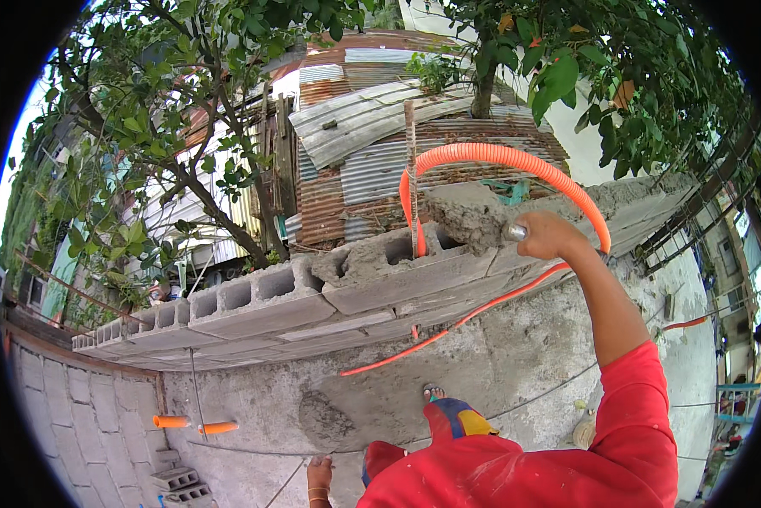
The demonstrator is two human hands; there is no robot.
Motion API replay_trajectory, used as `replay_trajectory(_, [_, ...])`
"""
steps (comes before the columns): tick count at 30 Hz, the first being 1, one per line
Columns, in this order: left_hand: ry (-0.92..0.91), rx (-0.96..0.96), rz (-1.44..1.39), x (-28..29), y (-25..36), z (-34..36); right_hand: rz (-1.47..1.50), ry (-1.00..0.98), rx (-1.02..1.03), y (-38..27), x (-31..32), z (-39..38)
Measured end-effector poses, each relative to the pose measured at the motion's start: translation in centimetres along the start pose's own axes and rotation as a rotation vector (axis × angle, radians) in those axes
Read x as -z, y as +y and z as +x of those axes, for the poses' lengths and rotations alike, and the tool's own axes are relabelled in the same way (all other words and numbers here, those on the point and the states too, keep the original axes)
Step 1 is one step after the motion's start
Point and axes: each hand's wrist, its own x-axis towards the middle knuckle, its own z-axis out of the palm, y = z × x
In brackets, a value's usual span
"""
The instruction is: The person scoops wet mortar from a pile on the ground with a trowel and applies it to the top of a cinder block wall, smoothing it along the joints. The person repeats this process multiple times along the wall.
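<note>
My right hand (550, 235) is closed round the metal-ended handle of a trowel (514, 231), held over the top of a hollow-block wall (304, 311). A thick heap of wet grey mortar (467, 213) covers the blade. Beside it a rusty rebar (412, 161) stands up from the wall, and an orange corrugated conduit (499, 152) arches from a block cavity over to the right. Fresh mortar (368, 258) lies on the block tops left of the rebar. Low down, my left hand (319, 474) hangs away from the wall with its fingers curled in and nothing visible in them.
A mortar pile (325, 419) sits on the concrete ground near my foot (433, 391). Orange pipe stubs (172, 421) and stacked hollow blocks (177, 479) are at lower left. Behind the wall are trees (236, 169) and rusty corrugated sheets (372, 182).
</note>
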Motion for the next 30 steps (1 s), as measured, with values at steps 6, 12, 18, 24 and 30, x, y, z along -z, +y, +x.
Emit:
replay_trajectory(6, [0.15, 0.145, -0.098, 1.6, -2.5, -3.9, -0.315, 0.071, 0.099, -2.3, 0.3, 3.7])
replay_trajectory(12, [0.104, 0.373, -0.151, 1.7, -7.9, -8.2, -0.349, 0.099, 0.078, 0.5, -0.4, 2.1])
replay_trajectory(18, [0.057, 0.357, -0.161, 0.5, -9.6, -9.2, -0.226, 0.286, -0.005, 3.1, -0.6, -0.5])
replay_trajectory(24, [0.125, 0.289, -0.168, 0.4, -5.7, -8.2, 0.132, 0.239, -0.075, 1.9, -0.8, -3.0])
replay_trajectory(30, [0.156, 0.224, -0.163, 0.0, -2.4, -7.4, 0.452, 0.08, -0.135, -0.6, -4.7, -3.3])
